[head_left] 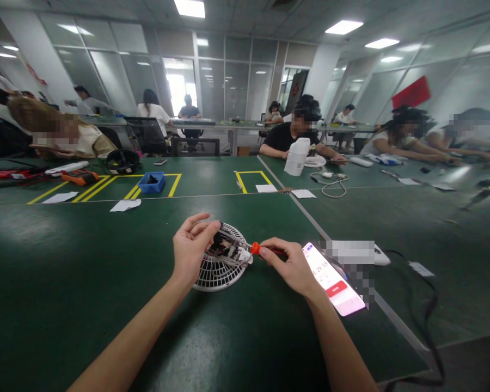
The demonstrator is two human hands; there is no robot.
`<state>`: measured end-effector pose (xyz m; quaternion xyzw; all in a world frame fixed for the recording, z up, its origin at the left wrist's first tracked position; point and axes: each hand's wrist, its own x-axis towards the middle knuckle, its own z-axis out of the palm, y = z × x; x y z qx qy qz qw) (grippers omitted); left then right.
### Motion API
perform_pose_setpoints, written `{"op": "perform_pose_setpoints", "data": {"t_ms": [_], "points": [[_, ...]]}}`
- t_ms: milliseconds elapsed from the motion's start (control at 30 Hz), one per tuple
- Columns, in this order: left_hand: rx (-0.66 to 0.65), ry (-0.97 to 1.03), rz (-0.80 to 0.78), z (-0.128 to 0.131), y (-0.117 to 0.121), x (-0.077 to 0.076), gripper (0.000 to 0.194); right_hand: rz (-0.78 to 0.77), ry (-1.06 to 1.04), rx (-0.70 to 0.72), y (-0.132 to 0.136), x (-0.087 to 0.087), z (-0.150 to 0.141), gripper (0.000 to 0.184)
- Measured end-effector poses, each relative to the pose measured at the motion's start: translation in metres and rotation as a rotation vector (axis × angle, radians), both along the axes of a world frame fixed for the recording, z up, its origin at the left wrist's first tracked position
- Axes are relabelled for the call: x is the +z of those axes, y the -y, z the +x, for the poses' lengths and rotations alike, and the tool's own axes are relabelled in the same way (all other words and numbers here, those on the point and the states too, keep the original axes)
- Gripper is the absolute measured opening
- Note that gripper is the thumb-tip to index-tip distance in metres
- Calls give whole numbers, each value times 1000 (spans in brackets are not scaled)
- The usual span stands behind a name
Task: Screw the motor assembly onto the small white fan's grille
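A round white plastic grille point(220, 281) lies on the green table in front of me, with a dark mechanism and wires point(227, 246) on it. My right hand point(288, 264) grips a screwdriver point(255, 248) by its red and black handle, right of the grille. Its thin shaft points left across the mechanism, toward my other hand. At the grille's upper left edge, my left hand point(191, 245) is closed, thumb and index finger pinched around a small dark piece that I cannot make out. A white part point(245, 256) sits at the mechanism's right end.
A lit phone point(335, 280) lies close to my right forearm, beside a white device point(381, 256) with a black cable. Farther back are a blue bin point(151, 182), paper slips point(125, 205), a white bottle point(297, 157) and a coiled cable point(332, 185). Several people sit around the tables.
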<state>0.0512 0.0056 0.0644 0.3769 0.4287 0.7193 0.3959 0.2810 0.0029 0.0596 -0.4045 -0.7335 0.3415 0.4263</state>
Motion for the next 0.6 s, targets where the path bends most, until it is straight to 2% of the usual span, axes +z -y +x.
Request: {"op": "perform_pose_setpoints", "data": {"t_ms": [167,200,267,400,600], "points": [[250,-554,86,-11,-2,-14,45,-73,-11,-100,1,4,15,21],[267,-654,90,-14,-3,-19,44,-89,-2,-113,0,5,17,21],[219,-797,74,-17,-5,-30,47,-125,25,-119,-1,4,23,21],[53,-827,38,-24,-6,-49,53,-163,73,-118,-3,3,31,21],[102,-820,64,-36,2,-58,54,-201,150,-102,-2,3,36,25]]}}
